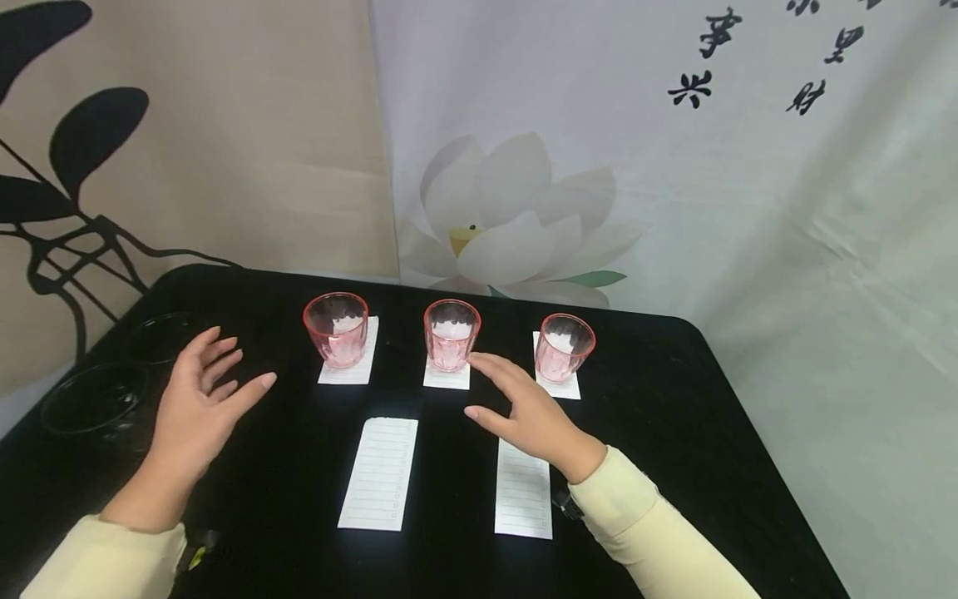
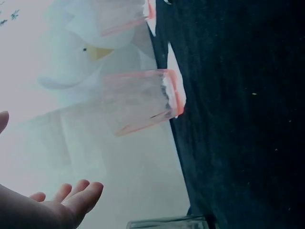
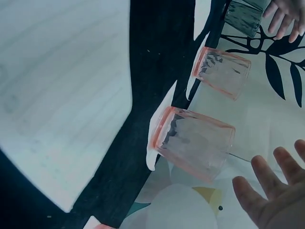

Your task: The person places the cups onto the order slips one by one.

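Three pink-rimmed glasses stand upright in a row, each on a white slip: the left glass (image 1: 344,341), the middle glass (image 1: 451,345) and the right glass (image 1: 557,353). My right hand (image 1: 535,416) hovers by the middle glass, fingers extended, its fingertips near the glass's lower right; whether they touch is unclear in the head view, but the right wrist view shows a gap between the fingers (image 3: 269,179) and the glass (image 3: 195,143). My left hand (image 1: 198,408) is raised left of the left glass, fingers relaxed, holding nothing. It lies beside two dark clear glasses (image 1: 93,399).
Two white lined slips lie nearer the front, a left slip (image 1: 380,474) and a right slip (image 1: 523,491) partly under my right forearm in view. A printed cloth (image 1: 524,108) hangs behind the black table (image 1: 299,499).
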Available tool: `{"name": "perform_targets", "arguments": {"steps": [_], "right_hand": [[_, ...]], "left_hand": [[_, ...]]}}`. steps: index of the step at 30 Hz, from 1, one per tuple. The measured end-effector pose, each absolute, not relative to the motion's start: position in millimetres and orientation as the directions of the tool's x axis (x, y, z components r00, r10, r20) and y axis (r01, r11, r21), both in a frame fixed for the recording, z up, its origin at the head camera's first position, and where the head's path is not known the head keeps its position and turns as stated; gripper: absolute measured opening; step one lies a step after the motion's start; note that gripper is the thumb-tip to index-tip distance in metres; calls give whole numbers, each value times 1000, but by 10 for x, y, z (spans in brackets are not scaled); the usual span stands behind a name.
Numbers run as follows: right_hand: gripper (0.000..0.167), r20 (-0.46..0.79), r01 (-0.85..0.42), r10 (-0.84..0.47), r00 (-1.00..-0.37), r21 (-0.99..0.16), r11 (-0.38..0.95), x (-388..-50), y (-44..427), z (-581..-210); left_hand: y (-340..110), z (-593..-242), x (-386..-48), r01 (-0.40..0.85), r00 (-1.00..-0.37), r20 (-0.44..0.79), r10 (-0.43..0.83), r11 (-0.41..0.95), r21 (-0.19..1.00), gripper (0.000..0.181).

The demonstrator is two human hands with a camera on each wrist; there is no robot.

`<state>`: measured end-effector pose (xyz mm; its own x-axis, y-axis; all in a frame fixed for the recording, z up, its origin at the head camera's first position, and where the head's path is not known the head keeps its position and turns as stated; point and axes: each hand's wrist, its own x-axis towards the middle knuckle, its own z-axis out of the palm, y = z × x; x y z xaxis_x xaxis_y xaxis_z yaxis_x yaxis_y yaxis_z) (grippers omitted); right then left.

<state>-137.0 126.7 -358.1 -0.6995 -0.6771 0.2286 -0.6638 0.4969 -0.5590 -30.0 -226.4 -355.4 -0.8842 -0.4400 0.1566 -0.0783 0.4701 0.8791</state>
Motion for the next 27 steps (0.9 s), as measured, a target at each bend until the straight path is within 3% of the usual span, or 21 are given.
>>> {"name": "perform_targets", "arguments": {"steps": [12,20,27], "right_hand": [[65,234,-630,-640,-732,-590,505,-1250,1465,-3683],[66,222,-616,-633,-742,-597,513,-1186,1586,-3742],[65,200,-586,-608,-768,-603,542,-1137,1689,-3789]], "left_hand": [[-2391,-3405,-49,-74,-825,192,-532,437,896,81],[-2507,-3349,80,-155,-680,179,-711,378,913,82],[-2765,-3447,193,-155,-564,240,-790,387,909,78]]}}
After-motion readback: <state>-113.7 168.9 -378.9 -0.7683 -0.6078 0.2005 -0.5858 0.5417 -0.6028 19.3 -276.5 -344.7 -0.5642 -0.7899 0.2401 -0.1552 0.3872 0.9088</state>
